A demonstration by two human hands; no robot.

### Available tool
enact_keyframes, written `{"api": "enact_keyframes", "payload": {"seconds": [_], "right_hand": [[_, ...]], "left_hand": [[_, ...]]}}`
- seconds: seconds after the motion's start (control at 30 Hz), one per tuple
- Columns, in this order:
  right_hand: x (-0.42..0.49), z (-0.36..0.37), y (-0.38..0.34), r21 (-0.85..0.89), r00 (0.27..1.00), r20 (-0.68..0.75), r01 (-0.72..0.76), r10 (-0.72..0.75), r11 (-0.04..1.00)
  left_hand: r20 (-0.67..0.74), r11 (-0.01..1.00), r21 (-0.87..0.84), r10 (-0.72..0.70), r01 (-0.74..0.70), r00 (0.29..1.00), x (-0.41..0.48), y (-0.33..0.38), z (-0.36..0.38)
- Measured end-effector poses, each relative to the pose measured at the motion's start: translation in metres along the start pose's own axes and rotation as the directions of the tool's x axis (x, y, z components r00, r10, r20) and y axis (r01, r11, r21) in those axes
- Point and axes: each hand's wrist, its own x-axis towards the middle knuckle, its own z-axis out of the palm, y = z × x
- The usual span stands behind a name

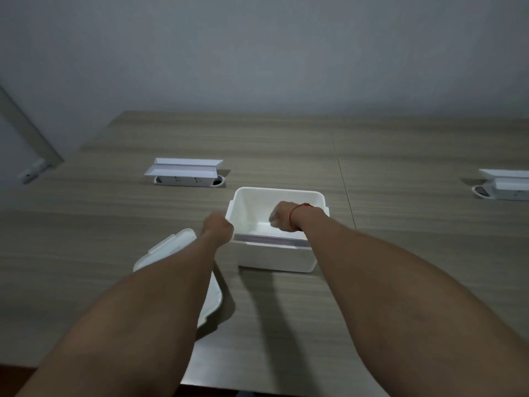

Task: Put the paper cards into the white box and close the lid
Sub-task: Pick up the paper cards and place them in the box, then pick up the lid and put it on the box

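Head view, white box (274, 256): sits open on the wooden table (400, 167), just right of the frame's centre, its near wall facing the camera.
Head view, paper cards (272, 239): a thin pale stack lies flat along the near rim of the box, spanning most of its width; whether it rests on the rim or sits just inside is unclear.
Head view, lid (169, 247): lies off the box at lower left of centre, flat on the table, largely covered by the left forearm; a clip tab shows on its far edge.
Head view, left hand (217, 224): curled at the left near corner of the box, by the left end of the cards; the fingers are hidden, so I cannot tell what it grips.
Head view, right hand (282, 217): dips into the box from the right, fingers bent downward over the cards; the grip itself is blurred and cannot be told. A red string (297, 212) circles the wrist.
Head view, socket units (186, 171): two white flip-up units set in the table, one upper left of the box, one at the right edge.
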Motion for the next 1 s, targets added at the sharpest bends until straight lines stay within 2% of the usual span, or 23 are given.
{"api": "enact_keyframes", "payload": {"seconds": [0.13, 0.27, 0.4, 0.5, 0.67, 0.73, 0.87, 1.0], "right_hand": [[-0.005, -0.020, -0.029, 0.085, 0.983, -0.166, 0.095, -0.080, 0.992], [-0.008, -0.019, -0.084, 0.123, 0.964, -0.223, 0.179, -0.149, 0.976], [-0.005, 0.002, -0.134, 0.089, 0.961, -0.147, 0.249, -0.234, 0.965], [0.009, 0.027, -0.158, 0.095, 0.965, -0.101, 0.252, -0.243, 0.963], [0.034, 0.086, -0.177, 0.127, 0.987, -0.019, 0.163, -0.162, 0.978], [0.043, 0.110, -0.178, 0.181, 0.997, 0.002, 0.075, -0.077, 0.981], [0.050, 0.145, -0.184, 0.376, 0.998, 0.027, -0.067, 0.062, 0.924], [0.044, 0.141, -0.189, 0.510, 0.982, 0.030, -0.175, 0.186, 0.842]], "left_hand": [[-0.052, 0.999, 0.020, 0.044, -0.043, 0.998, -0.004, -0.010, -0.024], [-0.126, 1.000, -0.021, 0.014, -0.017, 0.992, -0.008, -0.042, -0.055], [-0.174, 0.989, -0.119, -0.111, 0.091, 0.979, -0.017, -0.093, -0.072], [-0.172, 0.963, -0.168, -0.240, 0.212, 0.955, -0.019, -0.128, -0.072], [-0.057, 0.868, -0.219, -0.468, 0.446, 0.882, -0.015, -0.189, -0.046], [-0.002, 0.820, -0.257, -0.530, 0.511, 0.848, -0.014, -0.204, -0.033], [0.055, 0.734, -0.379, -0.591, 0.564, 0.805, -0.009, -0.221, -0.017], [0.202, 0.594, -0.535, -0.600, 0.600, 0.774, -0.012, -0.226, -0.023]]}}
